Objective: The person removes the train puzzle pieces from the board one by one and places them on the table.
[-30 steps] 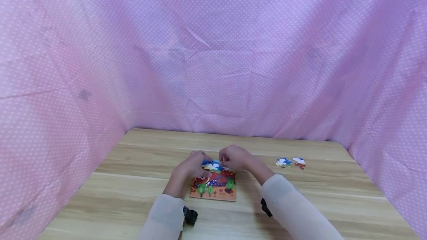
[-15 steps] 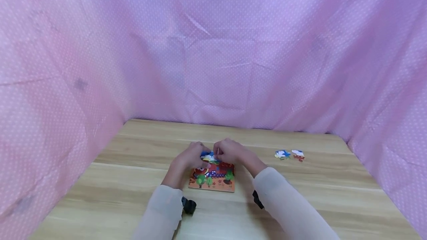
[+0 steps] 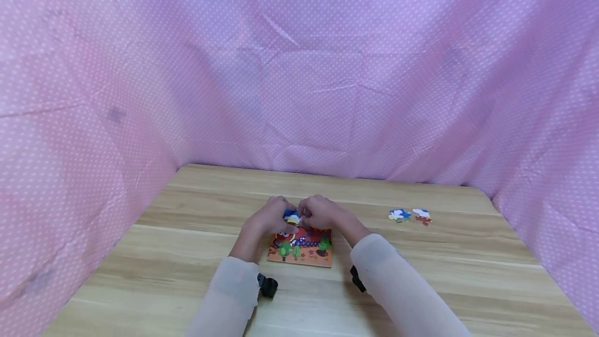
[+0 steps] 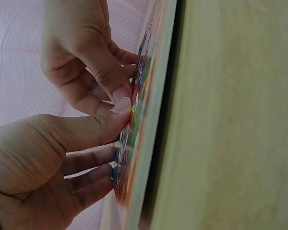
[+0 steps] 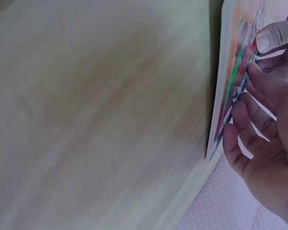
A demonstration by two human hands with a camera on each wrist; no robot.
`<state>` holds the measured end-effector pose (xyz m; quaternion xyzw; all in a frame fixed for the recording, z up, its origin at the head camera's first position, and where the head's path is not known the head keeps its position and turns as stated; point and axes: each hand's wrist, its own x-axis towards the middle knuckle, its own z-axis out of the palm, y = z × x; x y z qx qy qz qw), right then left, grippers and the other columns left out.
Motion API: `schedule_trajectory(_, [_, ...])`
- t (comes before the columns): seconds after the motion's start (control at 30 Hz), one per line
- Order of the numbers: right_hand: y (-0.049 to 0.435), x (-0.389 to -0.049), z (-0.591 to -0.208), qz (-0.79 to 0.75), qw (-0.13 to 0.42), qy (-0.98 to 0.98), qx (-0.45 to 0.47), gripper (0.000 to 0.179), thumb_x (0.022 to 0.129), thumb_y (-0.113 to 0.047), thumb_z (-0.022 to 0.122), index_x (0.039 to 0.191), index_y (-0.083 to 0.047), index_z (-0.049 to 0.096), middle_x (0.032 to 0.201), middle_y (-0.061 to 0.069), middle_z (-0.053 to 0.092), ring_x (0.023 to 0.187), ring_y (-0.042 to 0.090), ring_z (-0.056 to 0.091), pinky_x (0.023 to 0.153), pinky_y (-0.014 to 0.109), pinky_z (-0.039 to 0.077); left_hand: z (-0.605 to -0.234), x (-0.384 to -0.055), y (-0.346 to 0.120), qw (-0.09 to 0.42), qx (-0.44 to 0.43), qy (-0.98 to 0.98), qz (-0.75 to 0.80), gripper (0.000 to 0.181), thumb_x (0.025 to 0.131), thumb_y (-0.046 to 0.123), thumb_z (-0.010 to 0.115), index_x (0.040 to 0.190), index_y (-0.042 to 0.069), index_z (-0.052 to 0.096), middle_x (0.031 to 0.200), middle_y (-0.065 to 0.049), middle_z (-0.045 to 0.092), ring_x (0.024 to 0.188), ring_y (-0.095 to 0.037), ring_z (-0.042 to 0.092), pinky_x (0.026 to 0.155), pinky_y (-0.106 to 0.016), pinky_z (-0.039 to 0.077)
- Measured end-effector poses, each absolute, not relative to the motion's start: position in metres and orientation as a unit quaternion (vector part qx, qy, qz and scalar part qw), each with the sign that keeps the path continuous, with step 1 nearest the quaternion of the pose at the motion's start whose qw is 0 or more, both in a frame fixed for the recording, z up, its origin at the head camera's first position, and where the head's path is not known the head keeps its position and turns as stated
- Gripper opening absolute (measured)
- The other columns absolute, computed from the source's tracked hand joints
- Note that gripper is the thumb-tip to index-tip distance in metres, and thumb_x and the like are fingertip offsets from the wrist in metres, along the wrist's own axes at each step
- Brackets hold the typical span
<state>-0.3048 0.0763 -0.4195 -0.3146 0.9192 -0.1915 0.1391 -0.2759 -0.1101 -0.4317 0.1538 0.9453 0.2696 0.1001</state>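
A jigsaw puzzle board (image 3: 301, 257) lies on the table, with a red train, green trees and orange ground printed on it. My left hand (image 3: 268, 218) rests over its left side, thumb and fingertips spread on the pieces. Over the upper middle, my right hand (image 3: 324, 213) has its fingers bent, pinching a puzzle piece down at the board's surface; the fingers mostly hide that piece. In the left wrist view the thumb tip (image 4: 121, 106) of my left hand meets the right thumb at the puzzle face. The right wrist view shows the right fingertips (image 5: 230, 136) against the board.
Two loose jigsaw pieces, one blue and white (image 3: 400, 215) and one white and red (image 3: 422, 216), lie on the wooden table (image 3: 187, 259) to the right. Pink dotted cloth (image 3: 299, 92) hangs around the back and sides. Black wrist cameras (image 3: 268, 287) sit under the sleeves.
My right hand has shifted left over the board's upper part, and the white edge between its fingers no longer shows. The left hand stays on the board. The head view has tilted slightly.
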Motion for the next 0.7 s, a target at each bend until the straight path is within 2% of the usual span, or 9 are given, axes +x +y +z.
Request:
schedule_trajectory(0.5, [0.075,-0.3019,-0.4209,-0.262,0.152,0.908,-0.29,0.015,0.095,-0.007,0.073,0.109,-0.005,0.077,0.093,0.001,0.072,0.083,0.013,0.064,0.083,0.033,0.059,-0.4321,-0.2773,-0.1193,0.108,0.143,0.939,0.293,0.053,0.084,0.019,0.087,0.132,0.006,0.069,0.133,-0.011,0.06,0.127,-0.03,0.051,0.111,-0.049,0.044])
schedule_trajectory(0.7, [0.0765,-0.3038,-0.4229,-0.282,0.156,0.905,-0.279,0.012,0.094,-0.005,0.073,0.105,-0.007,0.078,0.091,-0.001,0.072,0.083,0.013,0.064,0.081,0.031,0.058,-0.4307,-0.2771,-0.12,0.109,0.138,0.937,0.303,0.052,0.083,0.018,0.087,0.131,0.005,0.069,0.134,-0.012,0.06,0.127,-0.031,0.052,0.111,-0.049,0.045])
